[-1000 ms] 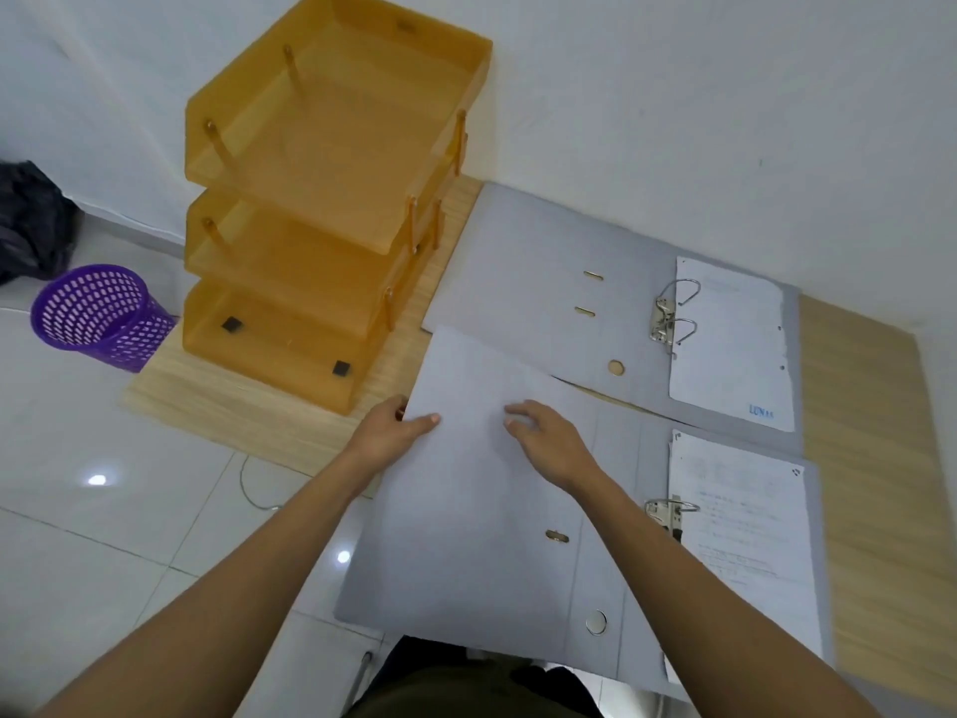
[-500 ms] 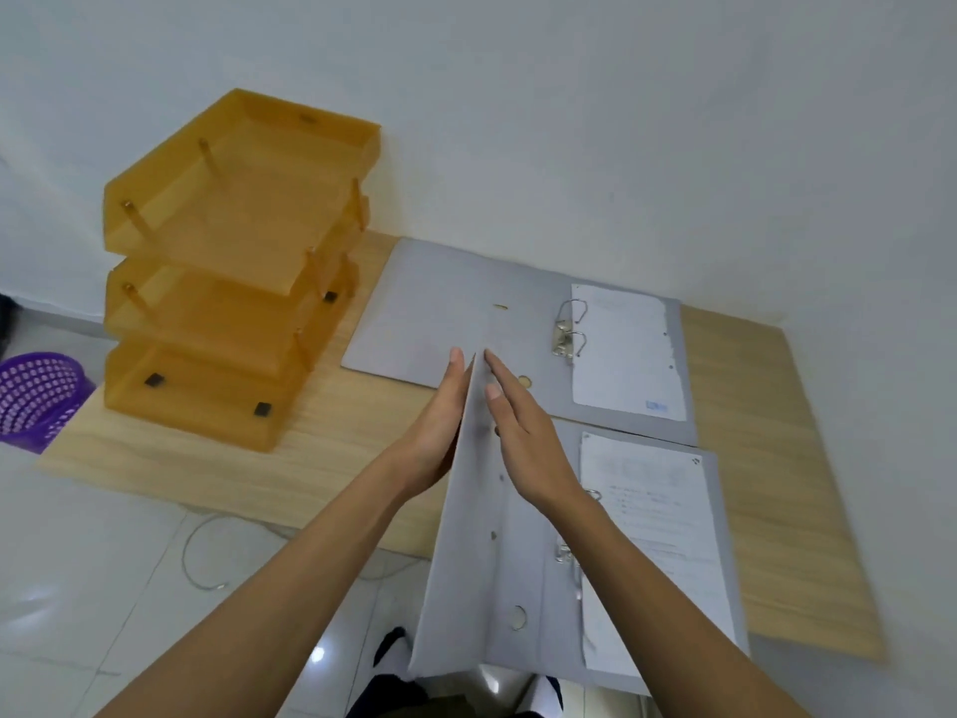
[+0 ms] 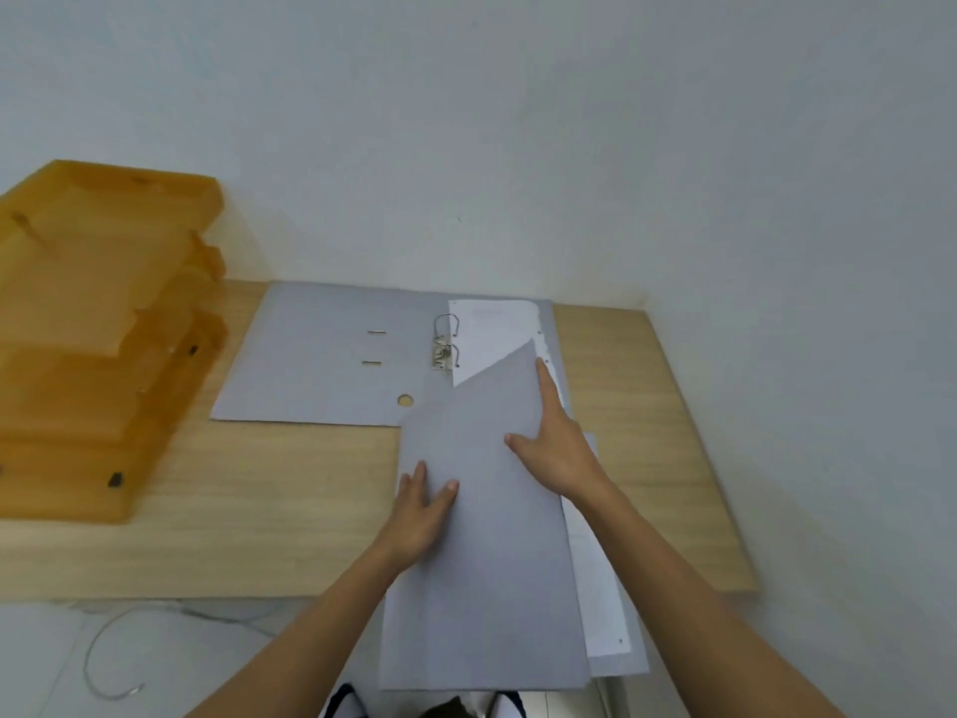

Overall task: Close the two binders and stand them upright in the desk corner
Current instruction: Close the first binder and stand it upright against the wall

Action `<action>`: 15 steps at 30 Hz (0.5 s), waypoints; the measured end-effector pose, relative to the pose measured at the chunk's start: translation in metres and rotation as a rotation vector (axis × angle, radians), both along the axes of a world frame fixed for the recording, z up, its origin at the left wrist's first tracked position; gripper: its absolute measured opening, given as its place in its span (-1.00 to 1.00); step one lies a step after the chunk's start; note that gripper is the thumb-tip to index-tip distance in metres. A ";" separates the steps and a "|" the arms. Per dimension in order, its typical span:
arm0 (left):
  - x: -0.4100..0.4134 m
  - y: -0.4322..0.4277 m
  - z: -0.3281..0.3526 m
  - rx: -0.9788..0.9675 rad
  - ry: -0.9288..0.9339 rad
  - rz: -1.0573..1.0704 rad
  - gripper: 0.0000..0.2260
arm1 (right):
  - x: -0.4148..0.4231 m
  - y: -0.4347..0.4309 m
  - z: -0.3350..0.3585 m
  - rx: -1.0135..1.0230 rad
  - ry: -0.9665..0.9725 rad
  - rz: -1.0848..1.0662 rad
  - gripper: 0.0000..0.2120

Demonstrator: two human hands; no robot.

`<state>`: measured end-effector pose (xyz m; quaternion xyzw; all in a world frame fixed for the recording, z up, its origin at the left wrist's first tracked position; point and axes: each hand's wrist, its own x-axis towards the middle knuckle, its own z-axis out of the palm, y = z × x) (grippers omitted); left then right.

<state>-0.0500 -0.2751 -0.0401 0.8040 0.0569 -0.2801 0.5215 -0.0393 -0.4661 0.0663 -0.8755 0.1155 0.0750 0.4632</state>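
Observation:
Two grey lever-arch binders lie on a wooden desk [image 3: 290, 510]. The far binder [image 3: 316, 360] lies open flat, its metal rings [image 3: 446, 344] and a white sheet [image 3: 492, 334] showing. The near binder [image 3: 481, 562] overhangs the desk's front edge, its cover folded over most of the way, with white pages [image 3: 595, 577] still peeking out at the right. My left hand [image 3: 419, 505] rests flat on the cover's left side. My right hand [image 3: 556, 443] presses flat on the cover's upper right, fingers spread.
An orange three-tier letter tray [image 3: 98, 323] stands at the desk's left end. White walls meet in a corner behind the desk's far right [image 3: 647, 303]. A thin cable [image 3: 103, 645] lies on the tiled floor below the front edge.
The near binder's cover went from lying open on the left, through upright, to folded down over its pages. Both hands followed it to the right and now lie flat on top.

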 end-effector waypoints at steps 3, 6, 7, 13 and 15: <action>-0.010 -0.004 -0.013 -0.012 0.018 0.174 -0.37 | -0.011 -0.032 -0.021 -0.039 -0.013 -0.086 -0.06; -0.018 -0.005 -0.025 -0.057 0.121 0.215 -0.37 | -0.019 -0.068 -0.043 -0.065 0.036 -0.133 -0.07; -0.019 -0.008 -0.028 -0.047 0.168 0.212 -0.32 | -0.022 -0.081 -0.051 -0.082 0.058 -0.147 -0.07; -0.030 -0.037 -0.037 0.058 0.139 0.298 -0.53 | -0.037 -0.116 -0.104 -0.146 0.235 -0.163 -0.11; -0.032 -0.044 -0.035 0.105 0.126 0.310 -0.43 | -0.036 -0.115 -0.118 -0.177 0.288 -0.131 -0.13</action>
